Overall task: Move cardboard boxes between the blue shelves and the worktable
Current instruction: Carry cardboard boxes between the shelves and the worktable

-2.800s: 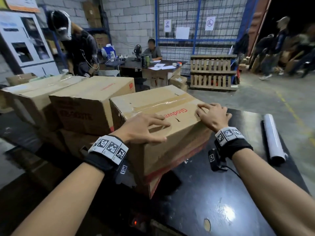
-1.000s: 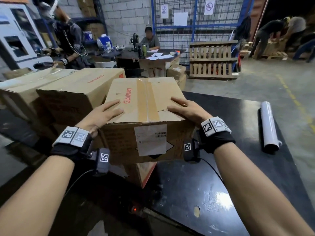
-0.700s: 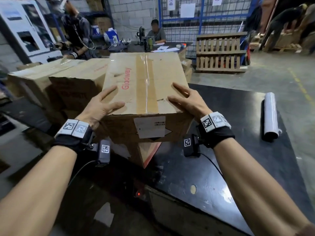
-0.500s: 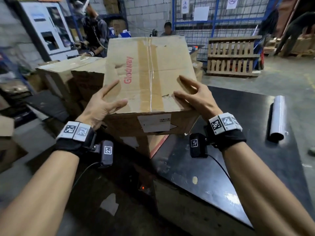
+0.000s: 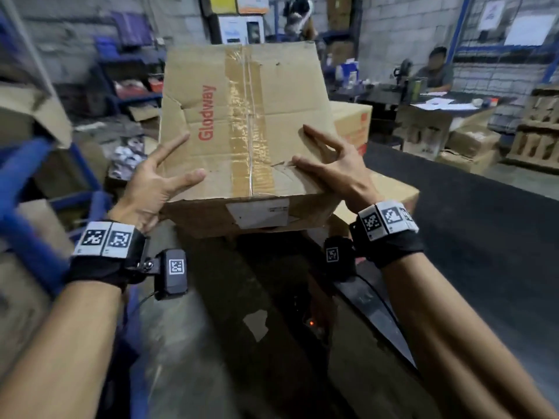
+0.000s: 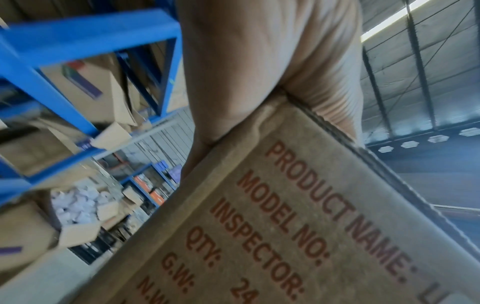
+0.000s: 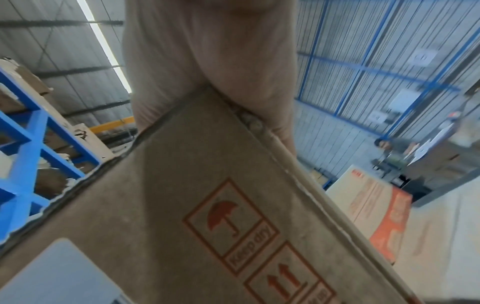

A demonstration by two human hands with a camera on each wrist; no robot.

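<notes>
A brown cardboard box (image 5: 242,116) printed "Glodway", taped along its top, is in the air between my hands, its far end tilted up. My left hand (image 5: 157,182) grips its near left corner, thumb on the top and forefinger along the left edge. My right hand (image 5: 335,167) grips the near right corner, thumb and forefinger on the top. In the left wrist view my left hand's palm (image 6: 259,61) presses the box's printed side (image 6: 285,226). The right wrist view has the right palm (image 7: 207,51) on the "Keep dry" side (image 7: 207,205). Blue shelves (image 5: 21,176) stand at my left.
The black worktable (image 5: 469,237) lies to my right, with other cardboard boxes (image 5: 351,122) on it behind the held one. The shelf frame (image 6: 91,35) holds crumpled cartons, and an open carton of white items (image 6: 78,201) sits below. A person (image 5: 435,71) sits at a far desk.
The box has come up off the worktable in both hands. My view has swung left, so the blue shelves have come in at the left and the table has slid right.
</notes>
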